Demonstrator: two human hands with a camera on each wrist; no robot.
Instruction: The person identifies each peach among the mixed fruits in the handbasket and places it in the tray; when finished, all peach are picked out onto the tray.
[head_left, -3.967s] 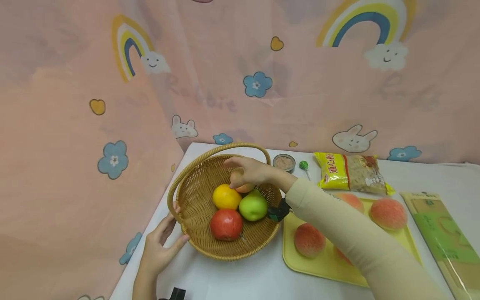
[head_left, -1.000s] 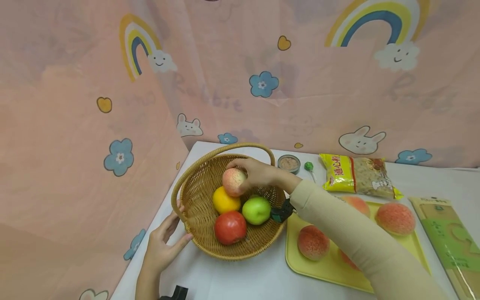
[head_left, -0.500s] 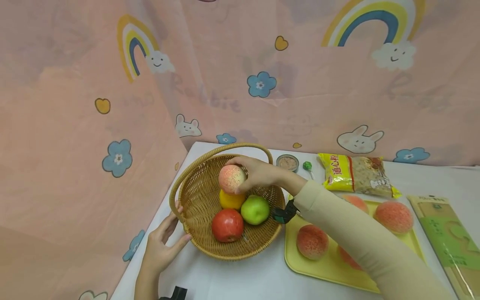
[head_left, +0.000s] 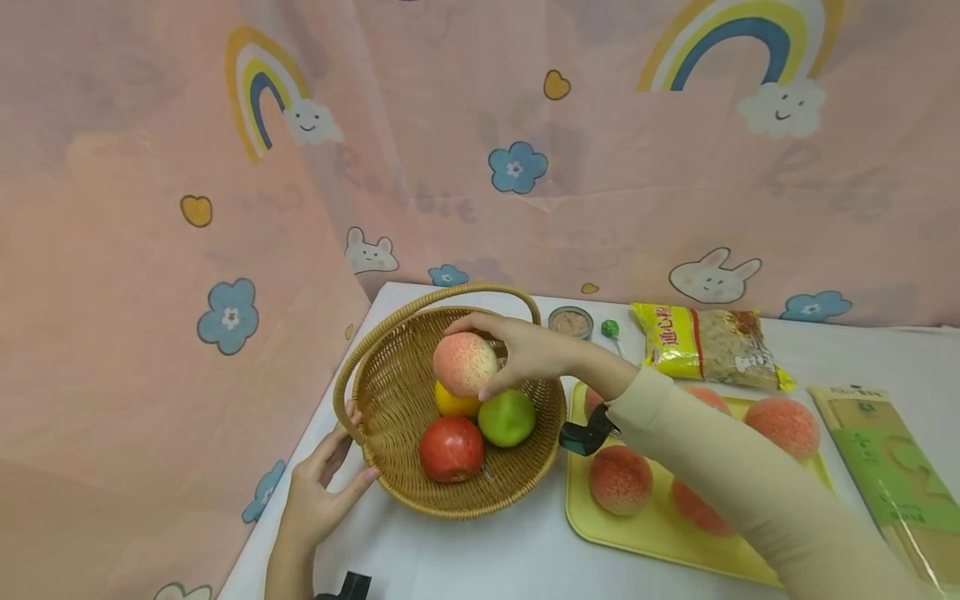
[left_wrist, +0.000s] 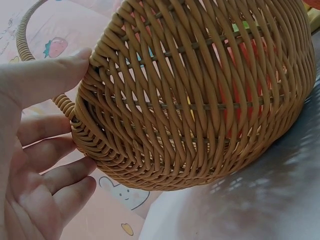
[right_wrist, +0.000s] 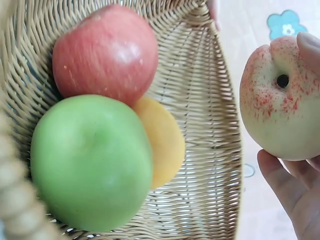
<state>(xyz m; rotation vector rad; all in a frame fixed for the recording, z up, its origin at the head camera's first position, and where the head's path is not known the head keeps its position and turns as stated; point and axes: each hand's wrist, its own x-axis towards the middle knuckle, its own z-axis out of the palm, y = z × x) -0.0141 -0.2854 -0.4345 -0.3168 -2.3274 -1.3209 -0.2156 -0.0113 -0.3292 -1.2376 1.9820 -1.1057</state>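
Note:
My right hand (head_left: 536,350) holds a pink and cream peach (head_left: 461,362) between thumb and fingers over the wicker basket (head_left: 390,421). In the right wrist view, a dark round hole shows on the peach (right_wrist: 287,110). Inside the basket lie a red apple (head_left: 452,450), a green apple (head_left: 507,418) and a yellow-orange fruit (head_left: 453,405), which the peach partly covers in the head view. My left hand (head_left: 318,492) grips the basket's left rim by the base of its handle, thumb at the front and fingers around behind, as the left wrist view shows.
To the right, a yellow tray (head_left: 600,525) bears several peaches, partly behind the right sleeve (head_left: 720,467). Behind it lie a pasta bag (head_left: 708,346), a green lollipop (head_left: 610,328) and a small round tin (head_left: 571,322). A green-banded flat package (head_left: 892,467) lies far right.
Earlier, the peach sat lower in the basket, mostly covered by my right hand. It has since come up and slightly left, in front of the yellow-orange fruit. The left hand stays put.

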